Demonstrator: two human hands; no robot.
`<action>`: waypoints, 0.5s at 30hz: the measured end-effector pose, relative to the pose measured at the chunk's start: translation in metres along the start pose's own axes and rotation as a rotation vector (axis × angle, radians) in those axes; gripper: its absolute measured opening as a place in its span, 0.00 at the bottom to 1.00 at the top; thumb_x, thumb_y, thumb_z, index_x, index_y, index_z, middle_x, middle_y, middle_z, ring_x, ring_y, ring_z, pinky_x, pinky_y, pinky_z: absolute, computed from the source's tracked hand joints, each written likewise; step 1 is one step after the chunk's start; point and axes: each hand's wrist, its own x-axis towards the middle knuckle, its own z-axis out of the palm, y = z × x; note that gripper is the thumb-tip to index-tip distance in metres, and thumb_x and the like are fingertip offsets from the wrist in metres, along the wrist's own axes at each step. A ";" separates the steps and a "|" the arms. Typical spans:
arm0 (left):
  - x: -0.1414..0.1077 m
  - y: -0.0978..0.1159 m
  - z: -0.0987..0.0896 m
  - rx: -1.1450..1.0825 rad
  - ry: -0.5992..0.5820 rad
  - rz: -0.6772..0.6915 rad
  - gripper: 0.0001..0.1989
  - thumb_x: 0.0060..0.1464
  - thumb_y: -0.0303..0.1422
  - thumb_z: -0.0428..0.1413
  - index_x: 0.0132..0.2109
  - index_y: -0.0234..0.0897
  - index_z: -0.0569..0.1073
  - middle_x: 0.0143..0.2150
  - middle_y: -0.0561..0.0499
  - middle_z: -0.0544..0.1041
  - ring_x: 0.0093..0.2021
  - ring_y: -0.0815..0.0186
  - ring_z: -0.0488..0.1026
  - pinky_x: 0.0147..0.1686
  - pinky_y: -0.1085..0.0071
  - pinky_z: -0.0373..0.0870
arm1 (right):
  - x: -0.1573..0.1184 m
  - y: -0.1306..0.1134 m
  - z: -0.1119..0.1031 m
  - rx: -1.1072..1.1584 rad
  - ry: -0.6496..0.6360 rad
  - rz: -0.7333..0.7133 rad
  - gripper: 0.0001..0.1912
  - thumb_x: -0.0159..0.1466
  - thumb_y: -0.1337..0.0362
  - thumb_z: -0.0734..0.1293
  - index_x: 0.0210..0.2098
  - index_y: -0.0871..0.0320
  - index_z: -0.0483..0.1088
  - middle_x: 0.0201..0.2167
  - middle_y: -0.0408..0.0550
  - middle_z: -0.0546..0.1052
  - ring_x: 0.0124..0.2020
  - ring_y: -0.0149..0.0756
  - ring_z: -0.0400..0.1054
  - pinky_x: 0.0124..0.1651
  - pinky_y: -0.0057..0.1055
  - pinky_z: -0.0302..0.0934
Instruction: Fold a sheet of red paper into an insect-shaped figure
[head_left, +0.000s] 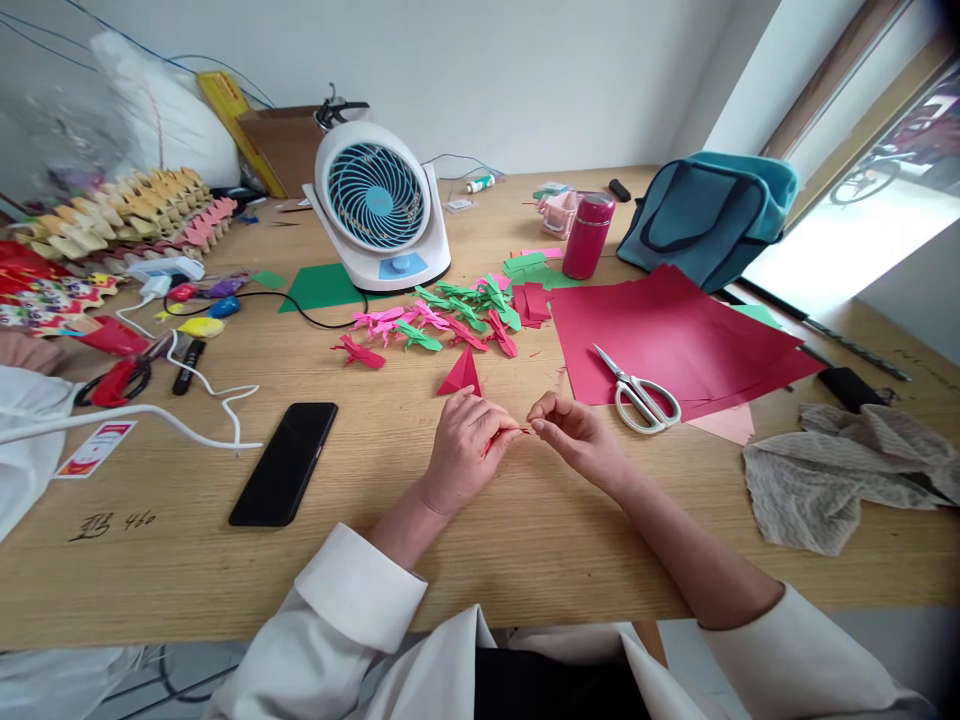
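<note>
My left hand [469,440] is closed around a small red folded paper piece [489,443], mostly hidden by the fingers. Its thin tip pokes out to the right. At that tip, my right hand [574,438] has thumb and forefinger pinched together; whether they grip the paper is too small to make out. Just beyond my left fingers stands a red folded paper triangle [459,374]. Farther back lies a cluster of folded paper figures [469,305] in green, pink and red. White-handled scissors [646,402] rest partly on red paper sheets [675,335] to the right.
A white fan [379,205] stands at the back, with a red flask [589,236] and a blue bag [705,220] to its right. A black phone [283,464] lies left of my hands. A crumpled cloth [840,480] is at the right, a white cable [150,410] at the left.
</note>
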 end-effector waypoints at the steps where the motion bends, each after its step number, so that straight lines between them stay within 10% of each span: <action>1: 0.000 0.000 0.000 -0.011 0.020 -0.003 0.07 0.62 0.31 0.54 0.34 0.39 0.72 0.33 0.52 0.78 0.36 0.65 0.71 0.57 0.59 0.62 | -0.001 -0.001 0.000 -0.033 0.006 -0.032 0.13 0.65 0.52 0.66 0.36 0.56 0.68 0.31 0.44 0.69 0.33 0.33 0.63 0.39 0.31 0.58; 15: -0.002 0.000 0.003 -0.064 0.060 -0.038 0.05 0.61 0.32 0.57 0.35 0.39 0.75 0.33 0.53 0.79 0.36 0.66 0.73 0.57 0.58 0.63 | -0.003 -0.004 0.004 -0.446 0.036 -0.392 0.04 0.67 0.68 0.63 0.36 0.56 0.68 0.34 0.48 0.71 0.34 0.34 0.66 0.38 0.34 0.63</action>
